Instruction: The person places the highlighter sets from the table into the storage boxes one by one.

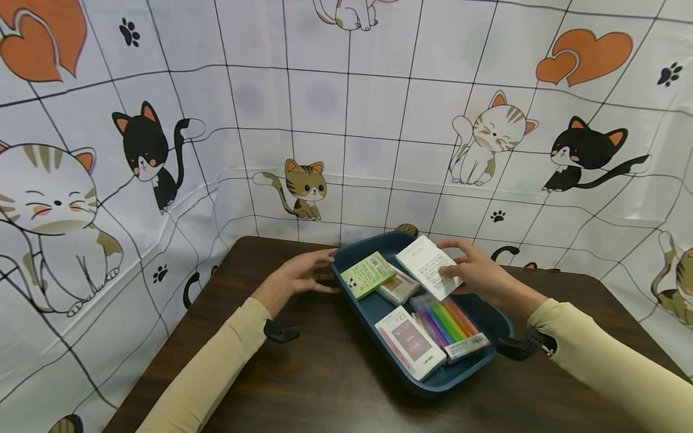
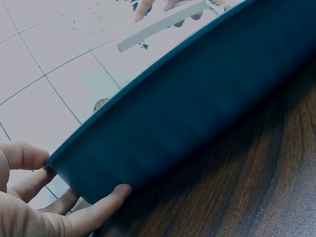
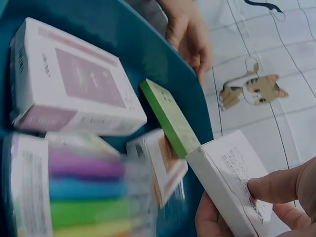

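Note:
In the head view a dark blue plastic tub (image 1: 364, 313) stands on the table. My left hand (image 1: 299, 273) holds its far left corner; the left wrist view shows the thumb (image 2: 116, 195) against the outer wall and the fingers round the corner. My right hand (image 1: 482, 273) pinches a white box (image 1: 428, 264) with printed text above the tub, thumb on its printed face. Inside the tub lie a green box (image 1: 368, 275), a small white-and-brown box (image 1: 399, 287) partly under it, a white box with a mauve panel (image 1: 410, 343) and a clear pack of coloured pens (image 1: 450, 322).
The brown wooden table (image 1: 292, 385) carries the tub. Behind it hangs a white cat-print sheet (image 1: 373, 150) with grid lines, close to the table's back edge. Dark straps (image 1: 280, 332) sit on both wrists.

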Available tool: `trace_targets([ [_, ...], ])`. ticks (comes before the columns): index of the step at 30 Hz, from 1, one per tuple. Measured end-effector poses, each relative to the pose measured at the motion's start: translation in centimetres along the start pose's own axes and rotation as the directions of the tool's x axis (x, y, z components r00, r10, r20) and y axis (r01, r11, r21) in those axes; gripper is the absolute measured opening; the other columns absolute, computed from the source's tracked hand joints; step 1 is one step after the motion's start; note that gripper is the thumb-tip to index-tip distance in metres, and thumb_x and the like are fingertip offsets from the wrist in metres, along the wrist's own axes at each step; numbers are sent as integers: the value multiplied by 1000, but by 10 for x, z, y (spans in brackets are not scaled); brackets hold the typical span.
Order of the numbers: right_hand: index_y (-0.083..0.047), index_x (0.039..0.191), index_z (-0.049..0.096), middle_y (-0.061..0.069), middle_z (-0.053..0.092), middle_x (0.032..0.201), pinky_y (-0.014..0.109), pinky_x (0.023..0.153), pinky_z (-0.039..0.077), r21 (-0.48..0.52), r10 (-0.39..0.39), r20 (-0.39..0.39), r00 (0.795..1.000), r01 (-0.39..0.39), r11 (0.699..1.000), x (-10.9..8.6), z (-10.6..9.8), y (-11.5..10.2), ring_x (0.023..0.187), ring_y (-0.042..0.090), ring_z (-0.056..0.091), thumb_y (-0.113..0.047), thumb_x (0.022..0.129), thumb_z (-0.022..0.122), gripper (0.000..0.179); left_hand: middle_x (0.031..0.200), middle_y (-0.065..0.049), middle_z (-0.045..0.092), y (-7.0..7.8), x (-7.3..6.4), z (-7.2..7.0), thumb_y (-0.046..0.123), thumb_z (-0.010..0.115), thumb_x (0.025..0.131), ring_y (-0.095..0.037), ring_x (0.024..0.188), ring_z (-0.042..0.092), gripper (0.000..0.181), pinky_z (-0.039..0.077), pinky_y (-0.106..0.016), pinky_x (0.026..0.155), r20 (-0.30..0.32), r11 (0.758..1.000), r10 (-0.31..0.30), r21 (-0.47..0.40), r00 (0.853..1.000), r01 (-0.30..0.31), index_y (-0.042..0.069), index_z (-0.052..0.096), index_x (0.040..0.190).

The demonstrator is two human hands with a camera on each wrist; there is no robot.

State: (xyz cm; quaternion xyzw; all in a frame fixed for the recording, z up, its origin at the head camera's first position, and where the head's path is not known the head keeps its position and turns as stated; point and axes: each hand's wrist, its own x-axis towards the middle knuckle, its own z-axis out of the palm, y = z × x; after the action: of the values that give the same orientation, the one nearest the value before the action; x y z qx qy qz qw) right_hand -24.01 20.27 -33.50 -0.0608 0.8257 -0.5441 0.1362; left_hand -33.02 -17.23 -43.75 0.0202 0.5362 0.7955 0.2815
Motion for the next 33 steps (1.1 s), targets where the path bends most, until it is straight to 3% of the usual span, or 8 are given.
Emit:
trace_targets([
  [10, -9, 156, 30, 31, 49, 130, 47, 83, 58, 28, 2, 69, 998, -4, 1000, 15, 33, -11, 102, 37, 62, -2, 102, 59, 62, 149, -19, 41, 5, 1, 6, 13, 50, 107, -46, 136, 35, 48, 45, -68, 96, 18, 1000, -4, 6, 1000, 4, 16, 45, 155],
  [17, -10, 152, 36, 28, 53, 120, 47, 82, 59, -3, 18, 72, 997, -18, 1000, 26, 57, -12, 97, 35, 64, -1, 100, 61, 58, 150, -17, 40, 2, 0, 4, 13, 51, 107, -46, 137, 33, 48, 44, -68, 97, 13, 1000, -4, 3, 1000, 4, 18, 46, 154],
  [27, -8, 152, 35, 26, 53, 120, 49, 85, 58, -43, 15, 62, 998, -12, 999, 31, 79, -13, 96, 33, 63, 0, 101, 59, 57, 153, -17, 36, -4, -1, 2, 14, 50, 107, -47, 141, 28, 50, 46, -68, 95, 5, 1000, 6, -12, 1000, -6, 17, 42, 157],
  [30, -8, 153, 33, 28, 52, 123, 53, 88, 56, -47, -8, 82, 997, 12, 999, 33, 83, -16, 101, 36, 63, -2, 103, 56, 56, 151, -16, 37, -3, -3, 2, 14, 51, 107, -47, 141, 28, 50, 44, -69, 96, -11, 1000, 10, -11, 1000, -10, 17, 44, 156],
  [33, -11, 155, 32, 28, 46, 138, 59, 98, 48, -165, -69, 138, 988, 92, 982, 33, 85, -20, 120, 42, 55, -11, 106, 54, 54, 146, -17, 43, 0, -4, 3, 14, 53, 106, -46, 138, 34, 49, 44, -69, 96, -42, 999, 19, 31, 999, -18, 18, 47, 154],
])
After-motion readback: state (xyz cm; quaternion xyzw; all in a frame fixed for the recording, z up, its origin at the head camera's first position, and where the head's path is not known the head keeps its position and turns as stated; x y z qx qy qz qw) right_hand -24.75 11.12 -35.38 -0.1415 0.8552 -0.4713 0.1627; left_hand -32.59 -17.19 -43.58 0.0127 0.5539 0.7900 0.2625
